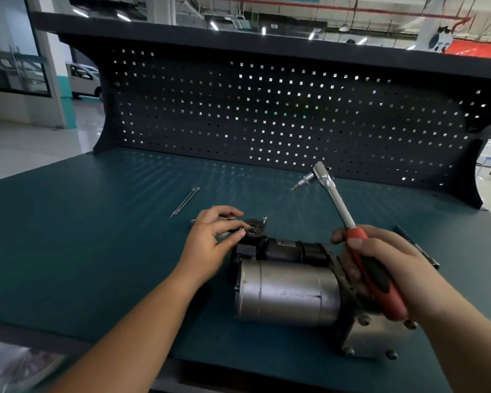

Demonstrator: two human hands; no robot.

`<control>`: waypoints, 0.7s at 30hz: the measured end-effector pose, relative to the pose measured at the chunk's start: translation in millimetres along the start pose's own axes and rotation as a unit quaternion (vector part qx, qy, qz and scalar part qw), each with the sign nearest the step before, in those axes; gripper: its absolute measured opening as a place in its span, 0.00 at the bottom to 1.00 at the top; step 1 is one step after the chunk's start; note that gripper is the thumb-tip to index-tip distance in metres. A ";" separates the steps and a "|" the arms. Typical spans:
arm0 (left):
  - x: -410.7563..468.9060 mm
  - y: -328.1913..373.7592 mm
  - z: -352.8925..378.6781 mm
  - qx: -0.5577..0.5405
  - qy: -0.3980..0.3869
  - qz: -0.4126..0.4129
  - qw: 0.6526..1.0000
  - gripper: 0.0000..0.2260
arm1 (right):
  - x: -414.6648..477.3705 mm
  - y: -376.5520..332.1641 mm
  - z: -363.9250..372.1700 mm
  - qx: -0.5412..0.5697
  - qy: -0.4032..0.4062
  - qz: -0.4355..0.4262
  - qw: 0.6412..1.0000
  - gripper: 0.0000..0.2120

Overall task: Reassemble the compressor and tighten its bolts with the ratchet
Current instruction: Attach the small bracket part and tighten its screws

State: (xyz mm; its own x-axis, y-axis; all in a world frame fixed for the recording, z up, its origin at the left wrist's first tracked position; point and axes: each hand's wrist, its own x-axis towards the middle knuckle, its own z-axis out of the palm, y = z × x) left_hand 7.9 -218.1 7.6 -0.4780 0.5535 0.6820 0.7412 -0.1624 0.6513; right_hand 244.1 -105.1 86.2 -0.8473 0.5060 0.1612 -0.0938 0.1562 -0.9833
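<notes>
The compressor (288,295) lies on its side on the green bench, a silver motor cylinder with a black body behind it and a metal block with bolts at the right. My left hand (214,236) pinches a small bolt (242,229) at the black round end cap (255,227) on the compressor's far left end. One short bolt (264,218) stands upright beside that cap. My right hand (386,269) grips the red and black handle of the ratchet (339,207), held up over the compressor's right end, its head and bit pointing left in the air.
Two long thin bolts (185,201) lie side by side on the bench (82,236) left of centre. A dark slim tool (418,246) lies at the right behind my right hand. A perforated back panel (267,114) closes the far edge.
</notes>
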 end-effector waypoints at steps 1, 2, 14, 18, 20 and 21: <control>0.4 -0.2 0.2 -0.001 0.007 0.000 1.000 0.13 | 0.3 2.2 -1.8 -0.002 -0.004 0.004 1.000 0.11; 0.7 -0.6 0.5 -0.003 0.013 -0.002 1.000 0.12 | 0.3 3.4 -3.9 -0.004 -0.015 0.010 1.000 0.10; -0.3 -2.7 -2.5 -0.064 0.035 -0.053 0.996 0.16 | 7.9 -5.7 21.2 -0.062 -0.122 0.040 0.990 0.11; -1.6 -2.6 -2.1 -0.060 0.030 -0.055 0.996 0.16 | 12.0 -2.9 24.6 -0.080 -0.116 0.057 0.988 0.11; -1.6 -2.6 -2.5 -0.060 0.026 -0.051 0.997 0.15 | 12.2 -3.6 24.7 -0.087 -0.120 0.064 0.987 0.11; -1.8 -2.4 -2.9 -0.061 0.023 -0.052 0.997 0.14 | 12.0 -5.0 24.6 -0.097 -0.123 0.066 0.986 0.11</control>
State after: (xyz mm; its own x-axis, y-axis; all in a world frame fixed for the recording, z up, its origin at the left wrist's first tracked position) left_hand 5.7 -221.1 5.8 -0.5726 0.5345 0.6217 0.6256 -0.2052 0.7527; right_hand 221.6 -120.7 91.0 -0.9487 0.3160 -0.0150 0.1064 0.2740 -0.9558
